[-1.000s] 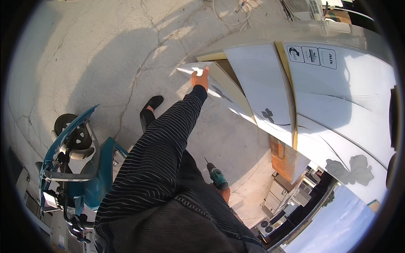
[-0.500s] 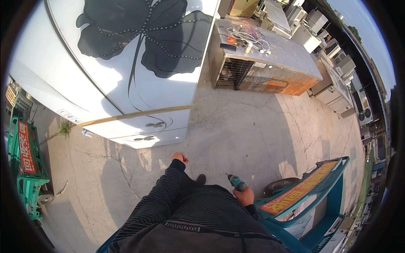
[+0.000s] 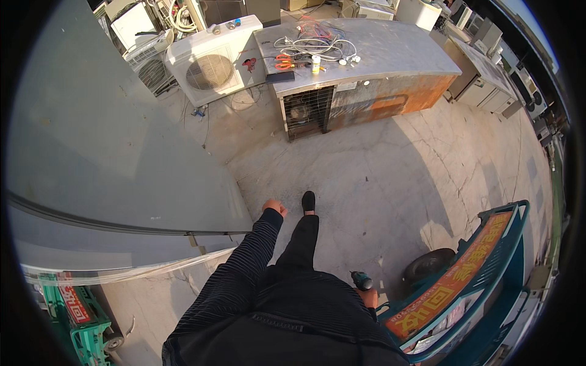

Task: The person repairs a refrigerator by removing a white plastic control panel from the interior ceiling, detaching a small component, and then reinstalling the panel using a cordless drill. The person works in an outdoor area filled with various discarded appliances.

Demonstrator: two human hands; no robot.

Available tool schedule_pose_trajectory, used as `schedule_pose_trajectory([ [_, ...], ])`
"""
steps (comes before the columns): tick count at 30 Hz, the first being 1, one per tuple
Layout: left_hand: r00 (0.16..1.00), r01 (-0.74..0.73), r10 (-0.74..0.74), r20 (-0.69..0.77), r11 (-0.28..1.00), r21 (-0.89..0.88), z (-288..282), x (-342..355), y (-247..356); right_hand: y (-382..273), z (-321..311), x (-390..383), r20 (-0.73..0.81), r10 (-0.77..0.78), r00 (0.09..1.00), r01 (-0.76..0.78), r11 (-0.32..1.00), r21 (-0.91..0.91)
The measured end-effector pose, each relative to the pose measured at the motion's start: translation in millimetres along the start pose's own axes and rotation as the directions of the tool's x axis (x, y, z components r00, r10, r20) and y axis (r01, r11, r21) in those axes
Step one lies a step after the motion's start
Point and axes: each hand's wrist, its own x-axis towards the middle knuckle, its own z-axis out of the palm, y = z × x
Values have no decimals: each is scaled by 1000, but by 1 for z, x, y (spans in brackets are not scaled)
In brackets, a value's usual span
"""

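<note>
My right hand (image 3: 368, 297) is low at my right side, closed round the grip of a teal and black cordless drill (image 3: 361, 280). The drill points forward, away from me. My left hand (image 3: 274, 207) is held out in front with its fingers curled into a fist; whatever may lie inside is hidden. Just left of that hand stands a large grey cabinet-like appliance (image 3: 134, 140), apparently a refrigerator seen from its side. Clear wrapping or tape runs along its near edge. My left hand is apart from it.
Ahead stands a metal-topped workbench-like unit (image 3: 390, 52) with orange-handled pliers (image 3: 284, 62), white cables (image 3: 317, 47) and a small bottle (image 3: 315, 64). An air conditioner outdoor unit (image 3: 213, 61) is beside it. A teal cart (image 3: 519, 244) is close on my right, a green cart (image 3: 85, 329) behind left.
I have stepped forward and the view has turned, so the appliance's grey side shows in place of its flowered white front. The drill remains in my right hand, now lower.
</note>
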Motion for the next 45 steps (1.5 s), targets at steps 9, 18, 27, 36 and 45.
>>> schedule_pose_trajectory([
  [9, 992, 79, -66, 110, 990, -114, 208, 88, 113, 46, -7, 145, -64, 362, 930, -368, 921, -130],
  [18, 990, 24, -33, 135, 998, 61, 368, 96, 198, -87, -12, 207, -28, 383, 923, -384, 923, -28],
  [27, 984, 50, -57, 169, 998, 44, 487, 90, 229, -275, -78, 338, -63, 251, 966, -231, 947, 222],
  [36, 988, -23, 30, 152, 999, -46, 628, 151, 242, -528, -230, 557, -251, -679, 690, 684, 725, -79],
  [45, 993, -89, 98, 59, 986, -140, 704, 190, 251, -734, -254, 721, 285, -914, 288, 933, 201, -297],
])
